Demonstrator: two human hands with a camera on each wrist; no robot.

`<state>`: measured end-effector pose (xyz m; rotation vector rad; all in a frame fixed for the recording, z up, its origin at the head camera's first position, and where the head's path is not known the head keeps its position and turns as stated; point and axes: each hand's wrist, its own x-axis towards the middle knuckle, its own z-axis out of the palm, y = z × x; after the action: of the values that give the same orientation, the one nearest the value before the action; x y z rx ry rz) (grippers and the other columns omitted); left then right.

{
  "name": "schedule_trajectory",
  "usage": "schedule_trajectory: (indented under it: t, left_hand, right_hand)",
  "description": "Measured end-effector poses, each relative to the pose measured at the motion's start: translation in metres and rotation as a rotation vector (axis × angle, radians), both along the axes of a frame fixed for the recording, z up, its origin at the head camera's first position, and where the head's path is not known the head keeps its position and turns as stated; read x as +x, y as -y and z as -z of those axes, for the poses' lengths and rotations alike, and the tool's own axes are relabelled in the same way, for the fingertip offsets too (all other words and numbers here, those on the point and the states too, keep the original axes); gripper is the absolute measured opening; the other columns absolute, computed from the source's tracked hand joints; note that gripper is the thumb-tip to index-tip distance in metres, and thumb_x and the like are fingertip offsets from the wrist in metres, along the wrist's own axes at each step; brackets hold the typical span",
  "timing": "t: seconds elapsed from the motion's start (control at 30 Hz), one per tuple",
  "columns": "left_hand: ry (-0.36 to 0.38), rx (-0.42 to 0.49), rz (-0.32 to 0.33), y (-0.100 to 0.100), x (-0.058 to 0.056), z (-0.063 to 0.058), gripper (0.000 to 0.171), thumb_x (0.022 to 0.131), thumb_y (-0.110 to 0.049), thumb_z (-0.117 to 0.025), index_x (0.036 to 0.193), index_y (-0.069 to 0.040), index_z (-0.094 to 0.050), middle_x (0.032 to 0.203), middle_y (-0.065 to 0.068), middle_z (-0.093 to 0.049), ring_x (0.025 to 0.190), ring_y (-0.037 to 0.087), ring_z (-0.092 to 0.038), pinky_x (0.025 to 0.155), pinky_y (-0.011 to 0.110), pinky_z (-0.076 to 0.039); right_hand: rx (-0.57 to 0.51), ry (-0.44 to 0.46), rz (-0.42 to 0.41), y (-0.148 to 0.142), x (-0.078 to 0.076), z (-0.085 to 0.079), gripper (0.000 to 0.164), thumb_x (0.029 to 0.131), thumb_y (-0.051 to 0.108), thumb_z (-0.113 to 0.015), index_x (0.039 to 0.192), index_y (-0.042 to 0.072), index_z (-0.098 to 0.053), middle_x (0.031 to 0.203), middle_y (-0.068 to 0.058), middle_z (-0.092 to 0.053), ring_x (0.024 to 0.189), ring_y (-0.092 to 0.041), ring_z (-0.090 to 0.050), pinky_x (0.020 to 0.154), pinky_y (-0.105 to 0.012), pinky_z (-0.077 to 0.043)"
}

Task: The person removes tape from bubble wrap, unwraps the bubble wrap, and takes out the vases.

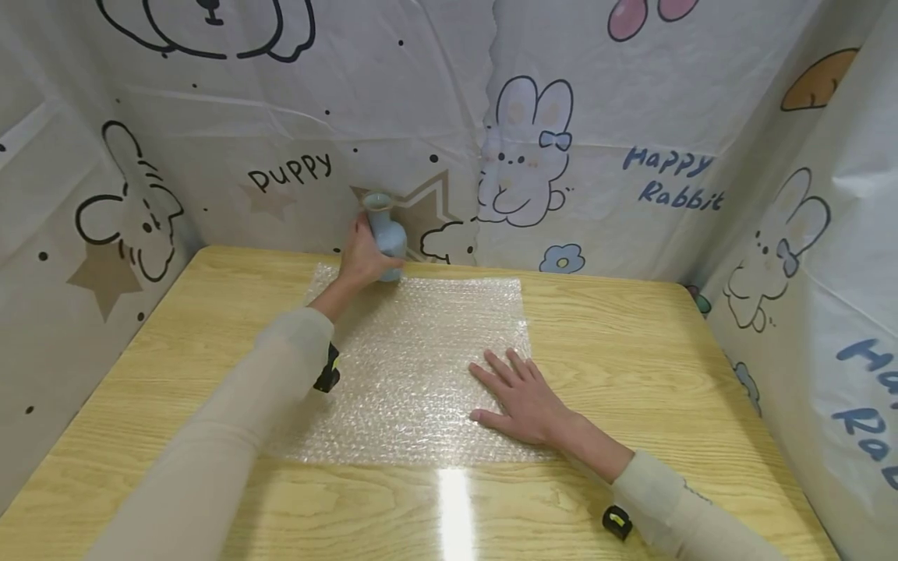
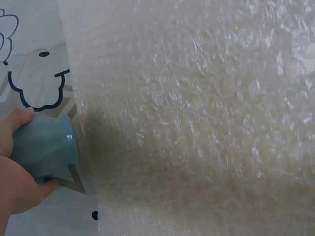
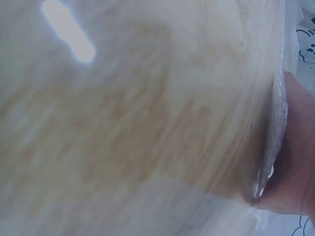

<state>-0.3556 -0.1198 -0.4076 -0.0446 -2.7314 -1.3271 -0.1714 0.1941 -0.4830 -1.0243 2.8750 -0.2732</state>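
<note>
At the back of the table a pale blue vase (image 1: 388,231) stands upright or nearly so, by the far edge of a sheet of bubble wrap (image 1: 414,374). My left hand (image 1: 363,257) grips the vase's body from the left, thumb on the near side. In the left wrist view the vase's lower part (image 2: 47,147) shows between thumb and fingers. With fingers spread, my right hand (image 1: 522,397) lies flat on the right side of the bubble wrap. The right wrist view shows the sheet's edge (image 3: 278,132) beside that hand; most of its fingers are hidden there.
The wooden table (image 1: 617,351) carries the flat sheet. A white cloth backdrop (image 1: 421,117) with cartoon drawings closes off the back and both sides, close behind the vase. Light glares off the table's front (image 1: 454,514).
</note>
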Motion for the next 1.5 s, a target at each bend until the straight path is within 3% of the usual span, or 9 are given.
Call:
schedule_trajectory:
  t: [0.3,0.8,1.27,1.5]
  left_hand:
    - [-0.011,-0.017,0.005,0.0,-0.006,0.012,0.11,0.079,-0.011,-0.084,0.157,-0.001,-0.006,0.153,0.023,-0.022,0.139,0.042,-0.032,0.113,0.051,-0.031]
    - [0.005,-0.023,0.046,-0.001,-0.014,0.021,0.114,0.08,-0.011,-0.084,0.157,-0.001,0.0,0.154,0.027,-0.018,0.14,0.046,-0.029,0.114,0.053,-0.028]
    - [0.095,-0.073,0.049,0.002,-0.01,0.013,0.113,0.084,-0.019,-0.081,0.157,-0.001,0.003,0.156,0.027,-0.012,0.142,0.047,-0.025,0.114,0.054,-0.028]
    - [0.104,-0.09,0.093,0.006,-0.007,0.007,0.109,0.085,-0.023,-0.08,0.156,0.001,-0.002,0.152,0.029,-0.019,0.138,0.047,-0.03,0.113,0.055,-0.03]
  right_hand:
    - [0.003,0.007,0.001,0.0,0.0,0.001,0.075,0.1,0.061,-0.043,0.16,0.021,-0.025,0.164,-0.014,-0.016,0.148,-0.045,-0.008,0.114,-0.065,-0.014]
    - [0.013,0.009,0.008,0.001,0.0,-0.001,0.075,0.1,0.062,-0.043,0.16,0.021,-0.026,0.164,-0.014,-0.016,0.148,-0.045,-0.008,0.115,-0.064,-0.014]
    - [0.019,0.009,0.009,0.0,-0.001,-0.004,0.075,0.099,0.062,-0.043,0.16,0.021,-0.026,0.164,-0.013,-0.017,0.148,-0.045,-0.01,0.115,-0.062,-0.013]
    - [0.012,-0.005,0.009,0.001,-0.002,-0.006,0.075,0.098,0.063,-0.045,0.159,0.022,-0.031,0.163,-0.014,-0.022,0.147,-0.046,-0.014,0.114,-0.063,-0.017]
